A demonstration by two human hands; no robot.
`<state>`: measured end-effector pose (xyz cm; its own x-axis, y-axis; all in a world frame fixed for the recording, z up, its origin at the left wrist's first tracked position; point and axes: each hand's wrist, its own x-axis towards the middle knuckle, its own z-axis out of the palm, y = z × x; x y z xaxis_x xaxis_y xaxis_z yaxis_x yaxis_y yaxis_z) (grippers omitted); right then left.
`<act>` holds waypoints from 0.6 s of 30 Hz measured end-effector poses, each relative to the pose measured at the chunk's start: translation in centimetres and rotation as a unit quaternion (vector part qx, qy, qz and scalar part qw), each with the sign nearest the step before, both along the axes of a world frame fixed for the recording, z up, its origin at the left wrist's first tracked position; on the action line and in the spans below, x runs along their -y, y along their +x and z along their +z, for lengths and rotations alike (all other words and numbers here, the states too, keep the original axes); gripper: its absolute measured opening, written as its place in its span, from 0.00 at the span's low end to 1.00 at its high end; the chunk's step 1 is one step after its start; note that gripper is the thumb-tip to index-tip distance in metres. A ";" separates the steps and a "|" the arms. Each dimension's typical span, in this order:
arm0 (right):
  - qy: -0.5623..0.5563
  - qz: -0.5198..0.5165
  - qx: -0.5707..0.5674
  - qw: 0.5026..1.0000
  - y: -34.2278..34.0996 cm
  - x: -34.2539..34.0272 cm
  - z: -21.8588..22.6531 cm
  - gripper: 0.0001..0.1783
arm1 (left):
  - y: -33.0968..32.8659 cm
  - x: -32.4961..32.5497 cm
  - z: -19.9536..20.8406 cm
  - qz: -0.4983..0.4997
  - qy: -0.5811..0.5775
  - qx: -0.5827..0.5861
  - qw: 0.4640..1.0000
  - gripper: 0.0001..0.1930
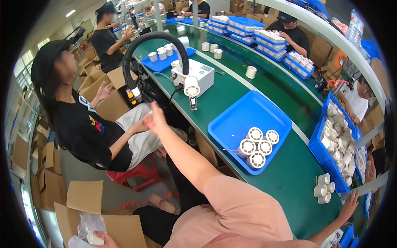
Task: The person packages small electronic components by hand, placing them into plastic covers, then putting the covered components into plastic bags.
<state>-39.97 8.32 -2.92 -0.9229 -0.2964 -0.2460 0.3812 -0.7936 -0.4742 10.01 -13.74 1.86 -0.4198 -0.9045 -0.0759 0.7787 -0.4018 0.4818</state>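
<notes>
1 white cylinder (95, 238) is held in the curled left hand (106, 241) at the open carton (120, 230); handling there is judged in hand. The right hand's (156, 118) grip cannot be told. Clearance from the plastic (89, 222) is likely called for.

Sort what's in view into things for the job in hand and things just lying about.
Probably for the job:
blue tray
white cylindrical parts in it
blue bin
pale box-shaped machine

Probably just lying about:
clear bottle
red coiled cord
black plastic bag
</notes>
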 end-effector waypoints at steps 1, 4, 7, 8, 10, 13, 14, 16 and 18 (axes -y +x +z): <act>-0.071 -0.095 0.035 0.992 -0.2 -0.4 0.5 0.22 | 0.1 -0.4 0.1 -0.027 -0.054 0.010 0.998 0.29; 0.040 0.015 0.011 0.999 0.8 -0.5 0.2 0.22 | 1.6 3.7 -4.2 -0.221 -0.084 -0.152 0.960 0.20; 0.042 0.052 0.020 0.998 0.3 -0.7 0.4 0.21 | 0.7 2.4 -3.3 -0.196 -0.114 -0.099 0.969 0.22; -0.001 0.010 0.000 1.000 -0.6 -1.1 0.1 0.21 | 0.3 1.3 -2.6 -0.196 -0.117 -0.096 0.969 0.22; 0.039 0.045 -0.002 0.998 1.3 0.8 -0.2 0.20 | 0.3 -0.8 -1.1 -0.194 -0.102 -0.104 0.970 0.21; 0.075 0.051 -0.088 0.992 -1.6 0.0 -1.7 0.21 | -3.0 -1.9 -1.4 -0.181 -0.137 -0.088 0.970 0.20; 0.008 -0.010 -0.098 0.995 -1.1 -0.3 -1.2 0.24 | -4.0 -3.3 -1.2 -0.150 -0.077 -0.082 0.982 0.20; 0.086 0.002 -0.017 0.996 -0.3 -0.8 -0.3 0.30 | -5.9 -4.9 -0.7 -0.152 -0.074 -0.049 0.984 0.20; 0.129 0.197 -0.028 0.971 -1.0 -1.5 -0.9 0.28 | -7.1 -6.1 -0.6 -0.166 -0.087 0.005 0.982 0.21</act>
<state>-41.00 9.84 -3.84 -0.7646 -0.5644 -0.3112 0.5986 -0.4428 -0.6675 2.86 -7.68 1.29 -0.6934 -0.7180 0.0611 0.6134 -0.5435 0.5730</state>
